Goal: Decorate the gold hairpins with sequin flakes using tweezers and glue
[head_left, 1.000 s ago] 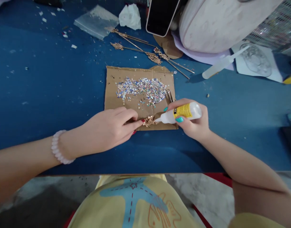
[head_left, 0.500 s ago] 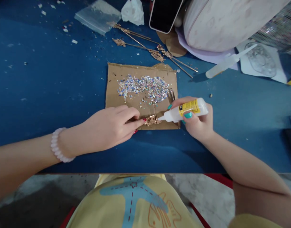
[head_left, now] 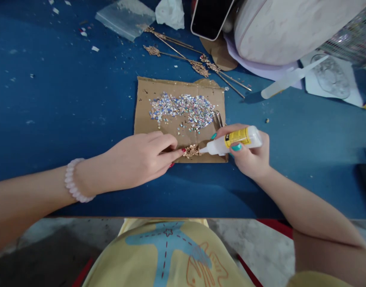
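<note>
My left hand (head_left: pixel 141 159) is closed on the left end of a gold filigree ornament (head_left: pixel 191 150), which lies at the near edge of a cardboard piece (head_left: pixel 143 119). In my right hand (head_left: pixel 251 157) is a white glue bottle (head_left: pixel 217 145) with a yellow label, tilted so that its nozzle tip meets the ornament's right side. Metal tweezers (head_left: pixel 220 119) show beside my right fingers, partly hidden. Small shiny blue, pink and silver chips (head_left: pixel 197 109) are spread over the cardboard's upper half.
Several gold hairpins (head_left: pixel 200 68) lie beyond the cardboard, near a plastic bag (head_left: pixel 126 18), crumpled tissue (head_left: pixel 170 14) and a phone (head_left: pixel 211 18). A pale rounded object (head_left: pixel 278 32) and a translucent dropper bottle (head_left: pixel 282 83) are at the upper right of the blue table (head_left: pixel 66 103).
The view has shifted slightly, so the table items sit a little to the right. Both hands keep the same grips, with the nozzle still at the ornament.
</note>
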Demonstrator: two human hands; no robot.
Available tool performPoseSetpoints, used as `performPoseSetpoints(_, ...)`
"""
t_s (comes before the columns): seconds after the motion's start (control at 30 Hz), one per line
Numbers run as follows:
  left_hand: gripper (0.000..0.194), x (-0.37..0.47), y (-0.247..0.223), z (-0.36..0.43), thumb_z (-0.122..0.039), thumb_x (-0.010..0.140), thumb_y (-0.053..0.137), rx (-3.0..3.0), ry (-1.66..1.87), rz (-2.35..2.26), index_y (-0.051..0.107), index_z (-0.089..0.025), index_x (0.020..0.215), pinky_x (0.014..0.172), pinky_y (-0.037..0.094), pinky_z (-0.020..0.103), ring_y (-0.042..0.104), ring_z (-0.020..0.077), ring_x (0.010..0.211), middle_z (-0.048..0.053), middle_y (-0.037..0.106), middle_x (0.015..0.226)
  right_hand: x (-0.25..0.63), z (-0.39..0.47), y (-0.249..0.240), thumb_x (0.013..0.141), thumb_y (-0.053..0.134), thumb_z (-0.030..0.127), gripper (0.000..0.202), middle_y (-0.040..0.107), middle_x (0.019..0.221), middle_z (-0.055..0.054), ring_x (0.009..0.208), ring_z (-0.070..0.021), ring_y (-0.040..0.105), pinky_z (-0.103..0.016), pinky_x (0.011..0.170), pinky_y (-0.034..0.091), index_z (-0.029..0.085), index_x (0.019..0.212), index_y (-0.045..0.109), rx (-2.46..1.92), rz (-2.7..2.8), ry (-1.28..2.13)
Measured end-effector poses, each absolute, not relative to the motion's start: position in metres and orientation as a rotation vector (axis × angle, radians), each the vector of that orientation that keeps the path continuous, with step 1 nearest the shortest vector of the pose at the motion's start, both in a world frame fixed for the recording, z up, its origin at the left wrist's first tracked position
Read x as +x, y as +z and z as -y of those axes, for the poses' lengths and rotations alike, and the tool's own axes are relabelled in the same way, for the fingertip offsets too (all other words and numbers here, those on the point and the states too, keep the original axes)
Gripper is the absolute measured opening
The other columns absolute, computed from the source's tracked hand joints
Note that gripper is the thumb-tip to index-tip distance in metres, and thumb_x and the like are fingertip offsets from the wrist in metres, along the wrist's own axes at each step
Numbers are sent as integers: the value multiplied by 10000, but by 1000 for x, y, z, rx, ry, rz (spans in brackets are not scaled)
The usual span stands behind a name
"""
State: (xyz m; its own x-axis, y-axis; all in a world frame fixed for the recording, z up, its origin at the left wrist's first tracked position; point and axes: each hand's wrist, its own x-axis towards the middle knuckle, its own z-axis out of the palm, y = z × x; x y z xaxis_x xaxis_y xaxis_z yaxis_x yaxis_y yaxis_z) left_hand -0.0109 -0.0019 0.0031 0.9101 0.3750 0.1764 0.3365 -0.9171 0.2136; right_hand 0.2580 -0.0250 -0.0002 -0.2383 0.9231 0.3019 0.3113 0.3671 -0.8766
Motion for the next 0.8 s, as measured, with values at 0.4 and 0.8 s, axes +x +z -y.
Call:
performPoseSetpoints(0.4, 342, -12, 0, 0, -239, 976, 405, 2906, 306, -519, 543, -139, 1272, 717, 481, 317, 552, 189, 868, 91, 591, 1044, 257, 25, 1, 840, 596, 531, 307, 670, 742, -14, 559, -117, 580, -253, 457, 434, 235, 858, 678, -1065, 1753, 842)
performPoseSetpoints(0.8, 347, -12, 2, 1, -242, 978, 402, 2883, 278, -547, 546, -136, 1275, 723, 452, 309, 551, 192, 868, 101, 592, 1059, 256, 26, 2, 843, 602, 515, 314, 688, 750, -16, 602, -115, 611, -245, 535, 486, 211, 844, 681, -1099, 1775, 829)
